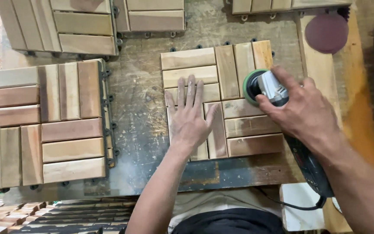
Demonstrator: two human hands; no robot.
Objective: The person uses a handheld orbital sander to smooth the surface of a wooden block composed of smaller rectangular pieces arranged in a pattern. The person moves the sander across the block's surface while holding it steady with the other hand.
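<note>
Now we press our left hand point(190, 116) flat, fingers spread, on the wooden tile point(221, 102) — our right hand point(301, 108) grips the sander point(265, 86) on its far right corner

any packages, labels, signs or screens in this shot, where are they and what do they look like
None that can be made out: no package, sign or screen shows.
The sander in the right hand has a grey body and green-rimmed pad; any label on it is too small to tell.
</note>
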